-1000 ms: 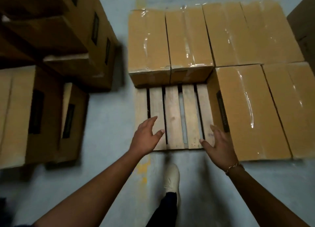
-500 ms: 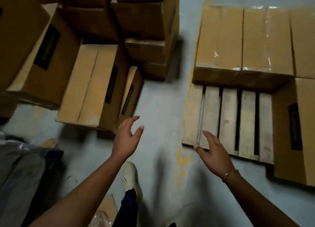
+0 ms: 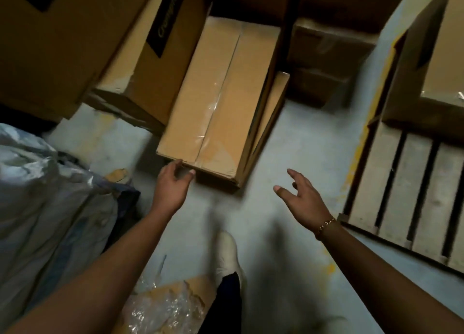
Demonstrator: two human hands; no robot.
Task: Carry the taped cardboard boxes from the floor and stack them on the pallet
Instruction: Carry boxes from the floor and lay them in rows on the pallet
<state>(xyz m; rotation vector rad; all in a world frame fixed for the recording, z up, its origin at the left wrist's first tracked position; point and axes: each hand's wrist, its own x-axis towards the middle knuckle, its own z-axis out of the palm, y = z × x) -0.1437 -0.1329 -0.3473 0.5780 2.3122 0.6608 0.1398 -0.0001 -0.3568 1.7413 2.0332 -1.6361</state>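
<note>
A long taped cardboard box lies on the floor straight ahead, clear tape along its top seam. My left hand is at its near left corner, fingers spread and touching the edge, holding nothing. My right hand hovers open over the bare floor to the right of the box, apart from it. The wooden pallet lies at the right with bare slats showing, and a taped box stands on its far part.
More cardboard boxes are stacked at the upper left and behind. A grey plastic-wrapped bundle fills the left side. Torn cardboard and crumpled plastic lie by my white shoe. Grey concrete floor lies between.
My view has swung left from the pallet to the floor boxes. The left hand has reached the near corner of the taped box; the right hand has come off the pallet edge.
</note>
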